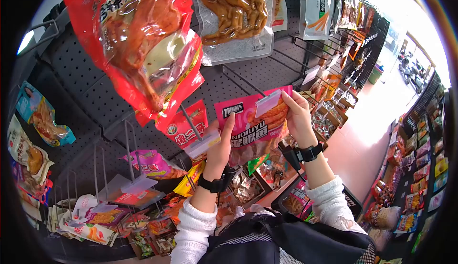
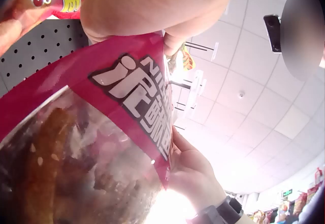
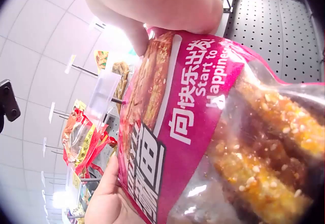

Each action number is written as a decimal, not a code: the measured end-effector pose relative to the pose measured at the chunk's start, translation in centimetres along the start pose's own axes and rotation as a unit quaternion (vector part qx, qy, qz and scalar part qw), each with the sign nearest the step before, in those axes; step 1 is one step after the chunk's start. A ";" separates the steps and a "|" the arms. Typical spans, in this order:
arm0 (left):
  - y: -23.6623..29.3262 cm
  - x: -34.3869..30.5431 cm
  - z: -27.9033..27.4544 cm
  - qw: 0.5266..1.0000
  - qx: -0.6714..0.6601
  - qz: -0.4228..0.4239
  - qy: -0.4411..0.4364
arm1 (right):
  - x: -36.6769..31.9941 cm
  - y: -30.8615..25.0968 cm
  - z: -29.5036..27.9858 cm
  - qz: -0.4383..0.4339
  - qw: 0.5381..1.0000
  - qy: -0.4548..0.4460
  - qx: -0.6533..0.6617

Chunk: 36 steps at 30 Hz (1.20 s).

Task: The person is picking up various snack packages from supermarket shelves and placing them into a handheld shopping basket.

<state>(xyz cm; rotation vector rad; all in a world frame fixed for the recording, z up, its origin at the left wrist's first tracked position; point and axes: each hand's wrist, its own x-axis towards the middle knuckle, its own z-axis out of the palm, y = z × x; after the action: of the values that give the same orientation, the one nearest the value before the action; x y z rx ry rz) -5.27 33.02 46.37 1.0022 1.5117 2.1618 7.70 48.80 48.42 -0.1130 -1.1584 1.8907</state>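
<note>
Both hands hold a pink snack bag (image 1: 249,135) with large white lettering and a clear lower part. My left hand (image 1: 220,147) grips its left side, thumb on the front face and fingers hidden behind. The right hand (image 1: 299,121) pinches the upper right edge. A clear tag holder (image 1: 268,103) at a hook's end overlaps the bag's top in the head view. Sesame-dotted brown strips (image 3: 254,178) show through the bag's window in the right wrist view. From the left wrist, the right hand (image 2: 195,170) appears on the bag's far side.
A large red meat packet (image 1: 143,49) and a clear chicken-feet packet (image 1: 234,18) hang above on a dark pegboard (image 1: 102,92). Bare hooks with tags jut out at left. A basket (image 1: 350,202) sits low at right. An aisle floor (image 1: 365,135) runs between stocked shelves.
</note>
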 end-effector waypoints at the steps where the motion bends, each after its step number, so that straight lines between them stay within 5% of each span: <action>1: -0.4 0.0 -0.2 1.000 -0.003 -0.013 -0.010 | 0.1 -0.2 -0.2 0.005 1.000 0.004 -0.008; 16: 0.3 -1.8 -0.3 0.998 0.023 0.039 0.050 | -0.1 0.2 -0.2 0.051 0.999 -0.015 -0.008; 31: -2.1 1.7 -1.3 0.992 0.075 -0.004 0.102 | 6.3 4.4 0.4 0.067 0.996 -0.062 -0.004; 33: -2.2 2.0 -0.7 0.995 0.012 0.046 0.090 | 7.0 4.9 0.1 0.064 0.996 -0.068 -0.010; 36: -3.1 1.2 -1.5 0.989 0.124 0.027 0.075 | 7.1 5.4 -0.3 0.046 0.997 -0.046 -0.033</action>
<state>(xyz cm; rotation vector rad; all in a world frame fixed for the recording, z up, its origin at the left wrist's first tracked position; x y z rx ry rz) -7.58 33.94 43.69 0.9836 1.8832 2.1654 0.19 53.22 46.62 -0.1198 -1.2989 1.9562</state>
